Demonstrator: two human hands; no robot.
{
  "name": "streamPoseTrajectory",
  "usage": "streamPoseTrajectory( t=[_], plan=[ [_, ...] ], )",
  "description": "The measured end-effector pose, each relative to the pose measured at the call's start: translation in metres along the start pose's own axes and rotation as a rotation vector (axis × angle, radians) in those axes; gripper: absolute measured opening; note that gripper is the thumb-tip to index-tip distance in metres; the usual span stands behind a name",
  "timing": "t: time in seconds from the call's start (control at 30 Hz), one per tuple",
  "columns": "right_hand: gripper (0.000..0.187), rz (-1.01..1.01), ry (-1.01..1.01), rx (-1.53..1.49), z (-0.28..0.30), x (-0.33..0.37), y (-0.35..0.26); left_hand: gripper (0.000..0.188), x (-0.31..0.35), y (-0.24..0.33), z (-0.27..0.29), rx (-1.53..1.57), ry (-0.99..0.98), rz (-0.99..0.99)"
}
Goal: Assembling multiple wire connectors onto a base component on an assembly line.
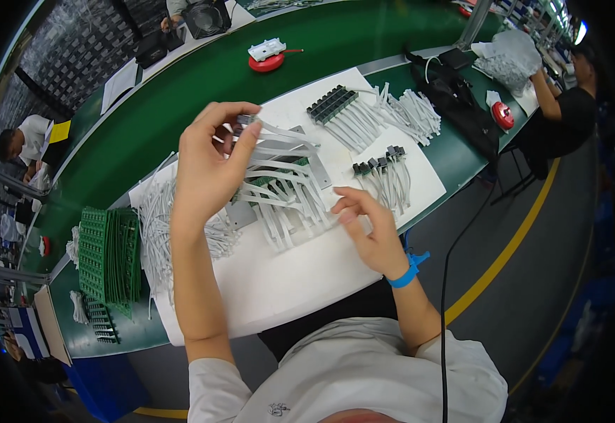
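My left hand (214, 158) is raised over the white work surface, its thumb and fingers closed on a small dark connector (244, 121) with a white flat cable trailing right. Below it, a metal fixture plate (316, 168) carries a green circuit board (249, 189), partly hidden by several white cables (286, 204). My right hand (369, 233), a blue band on its wrist, hovers beside the cables' right ends. Its fingers are loosely bent and apart, with nothing visible in them. Cables with black connectors (379, 165) lie just beyond it.
Left of the fixture lies a heap of white cables (158, 240), beside stacked green boards (108, 254). A black connector block (333, 103) with cables sits at the back, near another cable bundle (416, 116). A black bag (455, 106) lies right. Co-workers sit at both sides.
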State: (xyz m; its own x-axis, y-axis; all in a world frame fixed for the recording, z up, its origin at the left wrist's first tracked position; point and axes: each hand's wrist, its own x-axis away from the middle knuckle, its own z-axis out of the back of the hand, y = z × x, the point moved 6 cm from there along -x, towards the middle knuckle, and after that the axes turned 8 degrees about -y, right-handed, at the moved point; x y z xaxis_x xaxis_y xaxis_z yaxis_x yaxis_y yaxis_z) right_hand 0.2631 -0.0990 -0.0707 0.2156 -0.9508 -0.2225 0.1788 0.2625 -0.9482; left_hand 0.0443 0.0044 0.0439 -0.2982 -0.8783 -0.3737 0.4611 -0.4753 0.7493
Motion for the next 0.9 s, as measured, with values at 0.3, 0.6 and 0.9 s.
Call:
streamPoseTrajectory(
  t=[0.3, 0.6, 0.9],
  plan=[
    [0.034, 0.044, -0.091, 0.22, -0.03, -0.003, 0.005, 0.015, 0.006, 0.005, 0.019, 0.062, 0.068, 0.082],
    [0.023, 0.022, -0.067, 0.288, -0.03, -0.005, 0.014, 0.04, 0.014, -0.012, 0.075, 0.188, 0.275, 0.131],
    [0.038, 0.031, 0.152, -0.287, 0.018, -0.011, -0.009, 0.043, 0.012, -0.006, -0.061, 0.633, -0.503, 0.207]
  ],
)
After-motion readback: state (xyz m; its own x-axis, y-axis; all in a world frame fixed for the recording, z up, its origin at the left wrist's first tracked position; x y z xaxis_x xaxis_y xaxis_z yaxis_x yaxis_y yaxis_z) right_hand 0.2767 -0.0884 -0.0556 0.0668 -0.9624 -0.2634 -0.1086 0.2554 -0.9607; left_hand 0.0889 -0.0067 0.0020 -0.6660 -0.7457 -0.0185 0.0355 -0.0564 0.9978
